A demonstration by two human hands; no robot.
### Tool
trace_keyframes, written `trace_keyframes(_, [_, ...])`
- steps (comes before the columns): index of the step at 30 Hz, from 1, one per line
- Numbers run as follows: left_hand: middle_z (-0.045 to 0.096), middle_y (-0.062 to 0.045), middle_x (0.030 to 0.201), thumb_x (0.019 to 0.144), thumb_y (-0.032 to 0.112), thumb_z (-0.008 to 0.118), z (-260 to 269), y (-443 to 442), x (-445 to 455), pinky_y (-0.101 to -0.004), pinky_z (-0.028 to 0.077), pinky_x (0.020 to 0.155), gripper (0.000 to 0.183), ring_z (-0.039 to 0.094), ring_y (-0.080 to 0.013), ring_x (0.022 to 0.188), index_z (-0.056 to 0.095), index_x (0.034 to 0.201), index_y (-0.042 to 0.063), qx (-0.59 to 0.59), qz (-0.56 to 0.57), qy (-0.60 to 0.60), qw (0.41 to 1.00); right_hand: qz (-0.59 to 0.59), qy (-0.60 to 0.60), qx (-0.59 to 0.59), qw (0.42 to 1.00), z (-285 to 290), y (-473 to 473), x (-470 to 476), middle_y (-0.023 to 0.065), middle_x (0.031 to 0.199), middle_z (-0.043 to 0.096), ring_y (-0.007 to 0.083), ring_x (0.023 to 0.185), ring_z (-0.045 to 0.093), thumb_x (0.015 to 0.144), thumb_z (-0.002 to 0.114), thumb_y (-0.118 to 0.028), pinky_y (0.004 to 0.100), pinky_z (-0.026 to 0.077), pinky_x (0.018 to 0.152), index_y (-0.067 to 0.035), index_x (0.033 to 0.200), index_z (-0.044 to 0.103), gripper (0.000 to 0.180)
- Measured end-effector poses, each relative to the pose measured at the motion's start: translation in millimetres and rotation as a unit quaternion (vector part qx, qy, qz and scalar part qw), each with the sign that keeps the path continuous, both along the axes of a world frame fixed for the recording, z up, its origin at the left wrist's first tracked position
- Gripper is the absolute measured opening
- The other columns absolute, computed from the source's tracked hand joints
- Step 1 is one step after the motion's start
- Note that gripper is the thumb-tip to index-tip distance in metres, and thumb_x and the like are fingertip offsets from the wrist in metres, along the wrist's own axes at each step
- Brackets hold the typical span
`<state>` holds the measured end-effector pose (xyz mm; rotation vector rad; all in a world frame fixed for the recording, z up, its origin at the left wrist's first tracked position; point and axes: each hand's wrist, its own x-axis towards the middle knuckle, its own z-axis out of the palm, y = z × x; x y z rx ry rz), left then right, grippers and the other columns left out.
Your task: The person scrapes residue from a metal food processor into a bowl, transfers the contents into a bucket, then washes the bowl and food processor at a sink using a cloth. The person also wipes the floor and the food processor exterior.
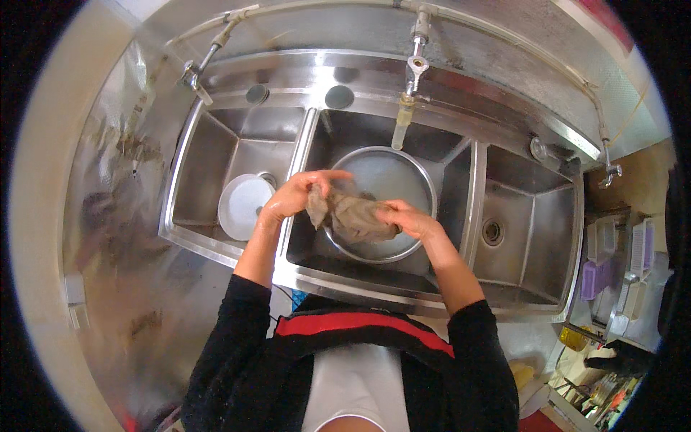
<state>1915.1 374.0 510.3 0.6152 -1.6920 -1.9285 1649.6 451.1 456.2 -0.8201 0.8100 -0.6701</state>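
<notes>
A wet-looking grey-brown cloth (359,216) is stretched between my two hands, bunched in the middle. My left hand (298,193) grips its left end, with a corner hanging below the fingers. At the other end, my right hand (408,217) pinches the cloth between thumb and fingers. Beneath it stands a round metal basin (433,190) of cloudy water (397,173), inside the middle bowl of a stainless steel sink (372,289). The cloth hides part of the basin's left side; whether it touches the water I cannot tell.
A tap with a pale hose end (400,129) points down over the basin's far rim. In the left bowl lies a white round container (245,208). The right bowl has a drain (492,232). Purple and white plastic baskets (596,278) stand at the far right.
</notes>
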Motion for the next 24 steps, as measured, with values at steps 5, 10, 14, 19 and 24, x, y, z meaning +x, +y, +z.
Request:
trace_keyframes(5, [0.064, -0.008, 0.100, 0.073, -0.010, 0.060, -18.5, 15.1, 35.5, -0.0263, 0.047, 0.080, 0.017, 0.059, -0.0140, 0.093, 0.060, 0.079, 0.005, 0.124, -0.034, -0.086, 0.988, -0.079, 0.132, -0.284, 0.947, 57.0, 15.5, -14.3, 0.0007, 0.093, 0.062, 0.0074, 0.084, 0.057, 0.076, 0.070, -0.001, 0.0231, 0.046, 0.076, -0.007, 0.104, 0.064, 0.029])
trace_keyframes(10, [0.054, 0.002, 0.089, 0.070, 0.006, 0.074, -1.6, 40.7, -1.3, -0.0232, 0.042, 0.068, 0.035, 0.052, -0.0096, 0.078, 0.053, 0.098, 0.009, 0.242, 0.084, 0.096, 0.962, -0.029, 0.119, -0.304, 0.945, 134.9, 12.6, -16.3, -0.0017, 0.098, 0.054, 0.0073, 0.089, 0.053, 0.064, 0.079, -0.001, 0.0226, 0.045, 0.080, -0.009, 0.116, 0.054, 0.058])
trace_keyframes(14, [0.056, 0.002, 0.091, 0.072, 0.005, 0.078, 41.8, 34.0, -21.1, -0.0233, 0.045, 0.075, 0.046, 0.053, -0.0080, 0.085, 0.052, 0.109, 0.007, -0.046, 0.230, -0.095, 0.967, -0.043, 0.179, -0.346, 0.920, 172.1, 11.3, -20.6, -0.0010, 0.097, 0.056, 0.0082, 0.091, 0.053, 0.066, 0.076, 0.002, 0.0232, 0.045, 0.078, -0.008, 0.121, 0.056, 0.059])
trace_keyframes(19, [0.067, -0.009, 0.084, 0.077, 0.005, 0.067, 101.1, 9.7, 2.0, -0.0303, 0.051, 0.066, 0.017, 0.065, -0.0200, 0.072, 0.064, 0.094, 0.005, -0.298, 0.228, -0.211, 0.902, -0.046, 0.433, -0.498, 0.750, 191.7, 3.3, -25.7, 0.0089, 0.096, 0.058, 0.0221, 0.086, 0.060, 0.069, 0.067, 0.001, 0.0303, 0.050, 0.072, -0.005, 0.108, 0.063, 0.040])
trace_keyframes(24, [0.063, -0.013, 0.096, 0.075, -0.001, 0.063, 132.2, -0.3, -12.3, -0.0324, 0.051, 0.072, 0.019, 0.062, -0.0294, 0.079, 0.060, 0.093, 0.004, -0.586, 0.205, -0.250, 0.743, -0.098, 0.549, -0.581, 0.593, 207.8, 4.2, -28.2, 0.0106, 0.084, 0.059, 0.0290, 0.078, 0.059, 0.070, 0.066, -0.001, 0.0372, 0.049, 0.067, -0.006, 0.098, 0.064, 0.029])
